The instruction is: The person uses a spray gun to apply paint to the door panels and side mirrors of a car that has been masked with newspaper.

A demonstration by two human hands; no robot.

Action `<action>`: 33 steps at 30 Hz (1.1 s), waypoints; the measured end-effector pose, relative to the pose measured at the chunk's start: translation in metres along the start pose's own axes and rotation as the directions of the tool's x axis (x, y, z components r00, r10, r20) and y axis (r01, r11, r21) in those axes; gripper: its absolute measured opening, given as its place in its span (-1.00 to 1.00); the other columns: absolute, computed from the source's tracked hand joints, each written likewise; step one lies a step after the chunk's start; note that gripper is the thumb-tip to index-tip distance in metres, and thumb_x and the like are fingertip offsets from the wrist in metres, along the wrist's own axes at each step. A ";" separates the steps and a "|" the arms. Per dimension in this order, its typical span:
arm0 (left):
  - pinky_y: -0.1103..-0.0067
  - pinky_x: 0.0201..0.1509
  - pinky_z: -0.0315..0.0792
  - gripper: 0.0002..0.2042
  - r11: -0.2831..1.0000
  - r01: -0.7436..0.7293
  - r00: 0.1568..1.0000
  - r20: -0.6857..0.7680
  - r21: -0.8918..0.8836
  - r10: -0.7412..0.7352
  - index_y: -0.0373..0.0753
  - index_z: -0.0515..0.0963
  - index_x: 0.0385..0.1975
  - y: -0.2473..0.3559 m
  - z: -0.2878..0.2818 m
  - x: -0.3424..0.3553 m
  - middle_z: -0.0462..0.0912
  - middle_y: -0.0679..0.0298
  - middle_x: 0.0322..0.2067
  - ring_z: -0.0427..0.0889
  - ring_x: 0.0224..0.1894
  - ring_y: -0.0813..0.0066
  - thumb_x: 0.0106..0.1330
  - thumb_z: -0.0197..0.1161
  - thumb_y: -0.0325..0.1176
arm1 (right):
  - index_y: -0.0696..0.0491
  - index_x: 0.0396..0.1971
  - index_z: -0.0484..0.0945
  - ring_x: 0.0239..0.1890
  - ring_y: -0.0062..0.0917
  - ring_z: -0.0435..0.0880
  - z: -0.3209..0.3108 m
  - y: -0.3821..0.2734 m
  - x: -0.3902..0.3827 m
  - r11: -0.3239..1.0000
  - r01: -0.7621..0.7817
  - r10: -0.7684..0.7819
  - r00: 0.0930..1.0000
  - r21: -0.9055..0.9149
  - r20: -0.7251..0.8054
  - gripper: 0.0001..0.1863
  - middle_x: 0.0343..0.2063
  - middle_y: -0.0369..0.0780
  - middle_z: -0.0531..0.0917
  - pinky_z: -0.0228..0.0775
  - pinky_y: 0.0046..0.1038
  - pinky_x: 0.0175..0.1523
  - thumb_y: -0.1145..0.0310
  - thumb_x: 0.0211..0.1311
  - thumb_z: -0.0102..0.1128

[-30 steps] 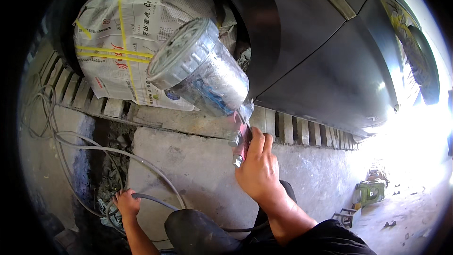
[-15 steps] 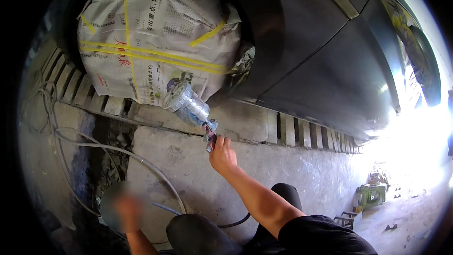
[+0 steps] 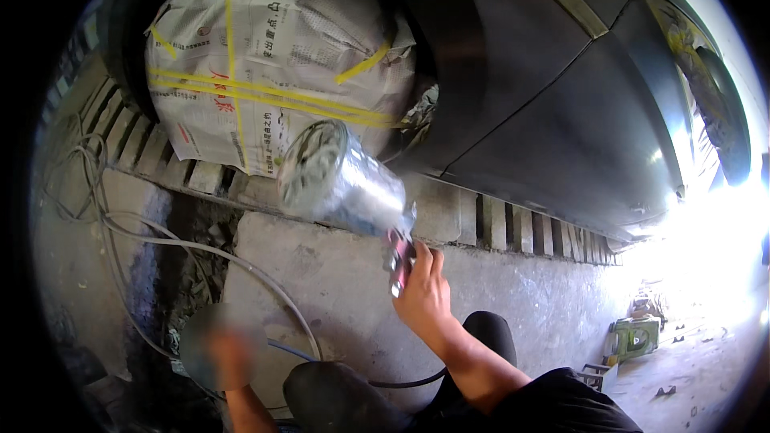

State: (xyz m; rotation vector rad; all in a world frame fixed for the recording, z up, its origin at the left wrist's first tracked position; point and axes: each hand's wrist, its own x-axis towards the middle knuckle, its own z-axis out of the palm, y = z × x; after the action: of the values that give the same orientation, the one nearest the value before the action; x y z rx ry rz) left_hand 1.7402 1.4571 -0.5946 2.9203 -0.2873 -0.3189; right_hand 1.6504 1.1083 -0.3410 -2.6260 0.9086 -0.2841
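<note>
My right hand (image 3: 427, 293) is wrapped round the handle of a spray gun (image 3: 399, 261) with a pinkish-red body. A silvery cup (image 3: 353, 180), smeared with paint, tops the gun and tilts up to the left. Behind the cup, a wheel wrapped in newspaper (image 3: 321, 48) and crossed with yellow tape sits in the wheel arch of a dark car (image 3: 553, 144). The cup stands out in front of the wrapping's lower edge. My left hand (image 3: 231, 357) is low on the left near the hose, smeared by a grey blur that hides its fingers.
A grey hose (image 3: 241, 261) loops across the floor on the left, over a debris-filled trench (image 3: 196, 232). Slatted grating (image 3: 501, 220) runs under the car. A green box-like object (image 3: 636, 337) stands at the right, beside the bright opening. My knees are close below.
My right hand has moved right and slightly down with the spray gun. Its cup now appears larger and nearer. My left hand has shifted slightly right.
</note>
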 end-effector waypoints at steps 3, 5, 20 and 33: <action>0.18 0.26 0.09 -0.73 0.999 -0.026 0.999 0.032 -0.046 0.028 -0.05 0.63 -0.44 0.017 -0.011 -0.004 0.56 0.22 -0.24 0.39 0.02 0.12 -0.22 0.41 -0.22 | 0.17 0.17 0.09 -0.09 0.12 0.46 -0.007 0.015 -0.025 0.989 0.099 -0.098 0.995 0.111 -0.017 -0.32 -0.01 0.15 0.32 0.46 -0.11 -0.13 0.51 0.00 0.15; 0.18 0.26 0.09 -0.73 0.997 -0.002 0.997 0.083 -0.072 0.008 -0.04 0.63 -0.43 0.028 -0.024 -0.002 0.56 0.22 -0.22 0.39 0.03 0.12 -0.21 0.41 -0.21 | 0.20 0.21 0.05 -0.15 0.03 0.52 -0.002 0.028 -0.032 0.971 0.162 -0.165 0.986 0.178 0.002 -0.32 0.04 0.11 0.32 0.47 -0.14 -0.14 0.43 0.08 0.10; 0.03 0.10 0.25 -0.67 0.956 0.281 0.955 0.078 0.080 -0.287 -0.19 0.58 -0.25 0.016 -0.133 -0.029 0.54 0.15 -0.09 0.38 0.09 0.07 -0.07 0.44 -0.35 | 0.13 -0.24 0.47 -0.52 -0.65 0.54 0.018 0.158 -0.032 0.349 -0.404 0.209 0.913 0.846 0.350 -0.85 -0.49 -0.27 0.59 0.36 -0.57 -0.43 0.38 0.27 0.07; 0.17 0.05 0.29 -0.72 0.918 0.255 0.959 -0.204 0.304 -0.199 -0.19 0.57 -0.34 0.055 -0.129 -0.099 0.53 0.19 -0.25 0.43 -0.03 0.14 -0.10 0.42 -0.38 | 0.09 -0.29 0.37 -0.61 -0.65 0.45 0.023 0.261 -0.058 0.283 -0.252 0.488 0.869 0.925 0.087 -0.87 -0.60 -0.33 0.46 0.31 -0.59 -0.51 0.42 0.25 0.12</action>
State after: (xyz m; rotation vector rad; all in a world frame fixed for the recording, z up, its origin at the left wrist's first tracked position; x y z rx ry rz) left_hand 1.6658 1.4461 -0.4404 3.2920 0.0339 -0.0539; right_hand 1.4666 0.9589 -0.4665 -1.2651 0.9894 -0.7187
